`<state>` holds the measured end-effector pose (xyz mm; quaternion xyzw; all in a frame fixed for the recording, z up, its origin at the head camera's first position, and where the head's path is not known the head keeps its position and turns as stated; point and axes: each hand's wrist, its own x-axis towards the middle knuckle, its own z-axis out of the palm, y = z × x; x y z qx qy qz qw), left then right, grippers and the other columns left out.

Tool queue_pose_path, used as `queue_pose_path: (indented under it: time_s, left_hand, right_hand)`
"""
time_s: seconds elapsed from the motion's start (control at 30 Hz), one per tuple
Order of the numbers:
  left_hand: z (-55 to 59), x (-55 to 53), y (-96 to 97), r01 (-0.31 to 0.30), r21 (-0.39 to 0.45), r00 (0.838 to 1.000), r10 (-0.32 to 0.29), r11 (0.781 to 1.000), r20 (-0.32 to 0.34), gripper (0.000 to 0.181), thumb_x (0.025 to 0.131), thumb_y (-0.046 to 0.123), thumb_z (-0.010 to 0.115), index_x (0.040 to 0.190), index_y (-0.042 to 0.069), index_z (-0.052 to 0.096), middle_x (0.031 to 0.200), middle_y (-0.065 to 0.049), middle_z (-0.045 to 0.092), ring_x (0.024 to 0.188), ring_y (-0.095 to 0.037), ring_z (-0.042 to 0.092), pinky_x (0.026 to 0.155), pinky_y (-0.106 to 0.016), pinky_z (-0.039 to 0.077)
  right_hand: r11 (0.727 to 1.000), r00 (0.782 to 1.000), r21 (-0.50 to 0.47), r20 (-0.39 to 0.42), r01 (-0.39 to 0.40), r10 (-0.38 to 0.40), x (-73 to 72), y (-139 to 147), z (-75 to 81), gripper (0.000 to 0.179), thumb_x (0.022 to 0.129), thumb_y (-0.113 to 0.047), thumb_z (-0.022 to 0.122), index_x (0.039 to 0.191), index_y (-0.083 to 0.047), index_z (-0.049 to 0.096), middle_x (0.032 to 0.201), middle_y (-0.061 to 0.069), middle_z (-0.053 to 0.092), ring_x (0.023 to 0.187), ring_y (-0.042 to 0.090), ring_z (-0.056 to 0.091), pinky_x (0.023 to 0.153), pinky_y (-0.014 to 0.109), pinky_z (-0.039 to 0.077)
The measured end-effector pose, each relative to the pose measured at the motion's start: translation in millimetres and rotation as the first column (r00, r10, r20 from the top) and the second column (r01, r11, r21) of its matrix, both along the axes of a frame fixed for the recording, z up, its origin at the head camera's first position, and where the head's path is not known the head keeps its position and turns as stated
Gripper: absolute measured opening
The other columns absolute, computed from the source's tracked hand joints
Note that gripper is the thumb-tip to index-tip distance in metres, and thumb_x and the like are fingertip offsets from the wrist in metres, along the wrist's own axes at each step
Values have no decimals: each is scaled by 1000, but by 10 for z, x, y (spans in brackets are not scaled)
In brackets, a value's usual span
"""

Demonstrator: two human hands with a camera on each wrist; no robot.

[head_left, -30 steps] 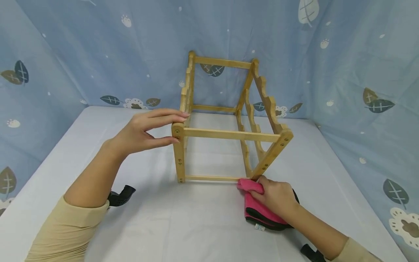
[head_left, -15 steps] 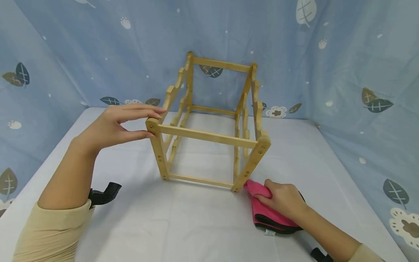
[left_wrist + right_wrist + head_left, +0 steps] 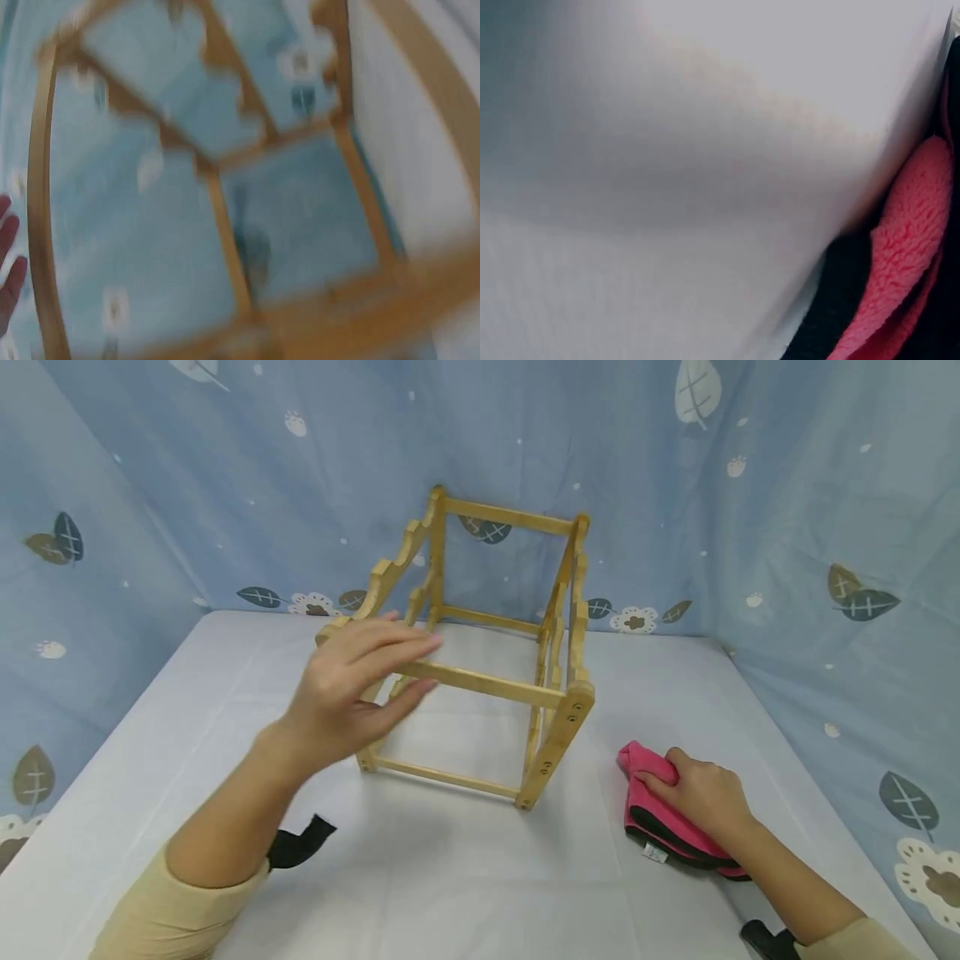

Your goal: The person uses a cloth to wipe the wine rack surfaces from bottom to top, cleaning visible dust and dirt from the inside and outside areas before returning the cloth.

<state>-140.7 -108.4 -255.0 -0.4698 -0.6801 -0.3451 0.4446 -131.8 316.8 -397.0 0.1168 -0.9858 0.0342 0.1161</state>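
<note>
A wooden wine rack (image 3: 480, 683) with scalloped rails stands at an angle in the middle of the head view. My left hand (image 3: 352, 685) is in front of its near left corner, overlapping the top bar, with fingers stretched and the thumb apart. Blurred rack bars (image 3: 225, 225) fill the left wrist view, and the left fingertips (image 3: 9, 262) show at its left edge. To the right of the rack, my right hand (image 3: 705, 793) grips a folded pink towel (image 3: 651, 806) with black edging and a small white tag. Part of that towel (image 3: 915, 217) shows in the right wrist view.
A white cloth (image 3: 480, 893) covers the table. Blue leaf-patterned curtains (image 3: 300, 485) hang behind it and at both sides. Black wrist mounts (image 3: 300, 843) stick out near each forearm.
The rack has turned and shifted left at its near end. My left hand has left its corner and moved rightward. My right hand has carried the towel to the right, away from the rack's foot.
</note>
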Motion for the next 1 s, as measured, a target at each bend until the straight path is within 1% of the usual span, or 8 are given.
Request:
queue_pose_path:
  time_s: [0.13,0.2,0.37,0.47,0.6,0.83,0.87,1.0]
  left_hand:
    - [-89,-2,494,-40,-33,998,38,999,-41,37,83,22,73,110,-2,67,94,-9,70,85,-23,65,80,-34,54]
    - [-126,8,698,-80,-39,996,78,996,-38,46,77,27,78,113,0,66,92,-6,70,84,-20,66,79,-32,54]
    - [-166,32,1035,-253,-40,965,249,967,-84,48,74,45,78,104,9,71,86,1,71,78,-14,66,71,-28,51]
    - [-187,44,1143,-356,-38,929,350,934,-121,39,77,51,73,91,15,73,80,5,69,72,-11,64,70,-27,49]
    - [-218,56,1223,-438,-16,891,432,899,-139,33,79,52,71,80,18,71,74,8,67,66,-10,61,73,-29,48]
    - [-241,108,1284,-555,-113,831,541,824,-133,42,78,56,68,91,16,66,79,7,65,74,-11,62,79,-31,44]
    - [-241,109,1287,-565,-120,824,551,816,-134,41,79,54,67,92,15,67,79,7,65,74,-11,62,79,-31,44]
    - [-239,86,1279,-557,-105,830,545,824,-123,35,80,46,67,95,14,69,82,5,68,76,-11,62,80,-33,41]
  right_hand:
    - [998,997,-16,45,65,-64,-65,117,-10,40,81,-41,71,80,-7,49,47,-1,34,40,13,35,38,24,29]
    - [995,994,-20,60,93,-92,-93,155,-11,41,82,-42,69,81,-6,50,48,0,35,40,14,36,38,25,29]
    - [989,986,-32,88,143,-140,-188,207,-6,48,85,-47,65,89,-1,55,50,2,39,42,15,39,39,26,31]
    - [986,981,-38,107,164,-159,-256,240,-8,50,85,-49,64,89,0,55,51,3,40,43,16,40,39,26,32]
    - [977,970,-36,135,209,-202,-334,306,-9,52,86,-52,61,85,-1,53,52,4,40,45,18,41,40,27,32]
    - [964,942,-32,222,264,-251,-382,351,2,64,86,-59,56,96,4,54,58,6,45,49,18,44,42,27,33]
    - [964,941,-33,227,264,-250,-386,344,6,64,86,-59,56,96,4,54,58,6,46,50,18,44,42,27,34]
    - [965,947,-41,212,257,-243,-409,317,31,60,87,-55,57,95,4,54,59,6,45,51,18,44,42,27,32]
